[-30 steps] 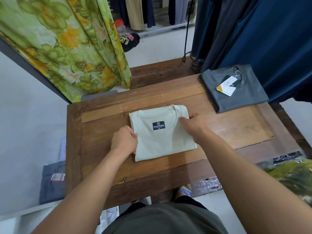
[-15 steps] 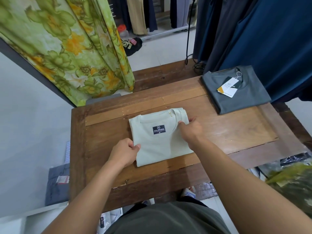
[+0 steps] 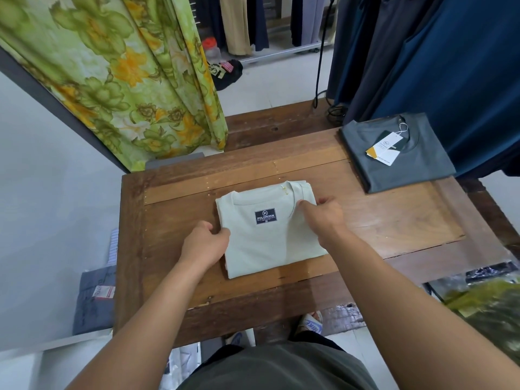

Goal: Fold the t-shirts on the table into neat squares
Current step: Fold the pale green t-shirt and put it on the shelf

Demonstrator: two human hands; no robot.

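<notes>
A pale green t-shirt (image 3: 264, 243) lies folded into a square in the middle of the wooden table (image 3: 394, 220), collar away from me, a dark label showing on top. My left hand (image 3: 205, 243) pinches its left edge. My right hand (image 3: 320, 218) grips its right edge near the collar. A folded grey t-shirt (image 3: 408, 164) with a paper tag lies at the table's far right corner.
A green floral curtain (image 3: 126, 80) hangs at the back left. Dark blue garments (image 3: 450, 66) hang at the back right, over the grey shirt. A grey folded cloth (image 3: 92, 302) lies on a low shelf left of the table. Bags (image 3: 478, 296) sit at the lower right.
Both hands stay on the pale shirt's side edges; my left hand slid slightly toward me along the left edge. The shirt has barely moved.
</notes>
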